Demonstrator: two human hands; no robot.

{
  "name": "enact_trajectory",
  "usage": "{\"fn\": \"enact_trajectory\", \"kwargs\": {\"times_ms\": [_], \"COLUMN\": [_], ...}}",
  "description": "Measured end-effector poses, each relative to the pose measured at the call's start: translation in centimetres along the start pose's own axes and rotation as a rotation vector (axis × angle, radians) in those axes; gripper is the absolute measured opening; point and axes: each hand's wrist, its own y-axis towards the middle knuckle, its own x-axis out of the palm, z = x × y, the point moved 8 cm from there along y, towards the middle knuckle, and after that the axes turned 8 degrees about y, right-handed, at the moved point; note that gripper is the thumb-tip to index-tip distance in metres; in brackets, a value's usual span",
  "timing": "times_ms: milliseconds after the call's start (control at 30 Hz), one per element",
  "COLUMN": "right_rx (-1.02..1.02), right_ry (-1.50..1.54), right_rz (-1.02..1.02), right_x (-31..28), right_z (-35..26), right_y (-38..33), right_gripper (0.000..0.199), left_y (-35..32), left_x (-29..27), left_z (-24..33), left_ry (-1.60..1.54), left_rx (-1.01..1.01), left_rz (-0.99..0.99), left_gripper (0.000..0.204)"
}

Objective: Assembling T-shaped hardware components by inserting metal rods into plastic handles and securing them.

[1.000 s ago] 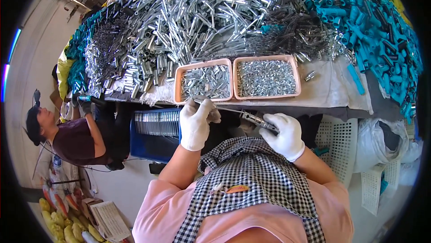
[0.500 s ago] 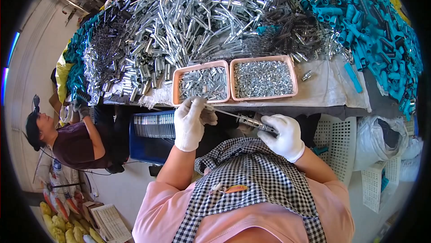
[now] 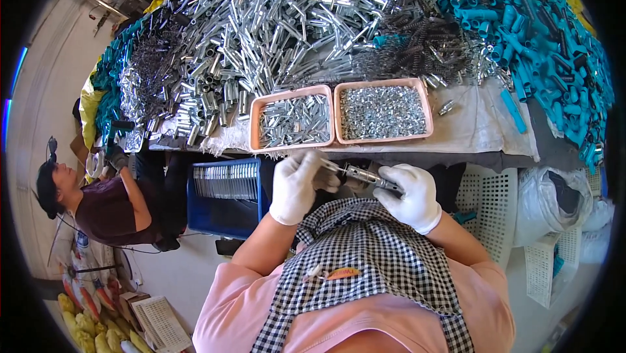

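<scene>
A rod (image 3: 332, 166) is pinched by the left hand (image 3: 297, 186), seemingly for alignment with the tube (image 3: 363, 175) gripped by the right hand (image 3: 412, 198).

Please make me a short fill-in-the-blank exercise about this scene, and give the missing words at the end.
The right hand, gripping a metal cylinder, wears a glove whose back is ____.
On the table, the number of pink trays is ____.
The bin holding a row of thin silvery pieces is ____.
This bin is nearer to the person's ____ hand.
Missing words: white; two; blue; left.
</scene>
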Motion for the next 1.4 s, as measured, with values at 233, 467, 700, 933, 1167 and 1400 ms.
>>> {"fn": "enact_trajectory", "kwargs": {"times_ms": [233,467,700,933,1167,1400], "right_rx": [-0.067,-0.036,0.017,0.158,0.208,0.363], "right_ry": [0.045,0.027,0.099,0.251,0.051,-0.165], "right_rz": [0.021,0.045,0.163,0.287,0.545,0.748], "right_x": [-0.9,-1.7,-4.9,-10.3,-17.9,-22.0], "right_z": [-0.2,0.3,2.0,4.5,6.1,6.7], "right_y": [0.0,-0.3,-1.4,-3.6,-7.4,-11.3], "right_gripper": [0.040,0.038,0.038,0.032,0.032,0.025], "left_y": [0.6,-0.2,0.5,2.6,3.7,10.3], "left_x": [2.1,5.5,10.5,18.1,30.6,45.0], "left_z": [-1.6,0.4,2.1,3.0,4.6,0.3], "left_ry": [-0.168,0.389,0.600,0.813,0.846,0.347], "left_rx": [-0.187,0.000,0.107,0.263,0.689,0.608], "left_rz": [-0.262,-0.250,-0.400,-0.650,-1.048,-1.213], "left_gripper": [0.026,0.039,0.041,0.039,0.027,0.053]}}
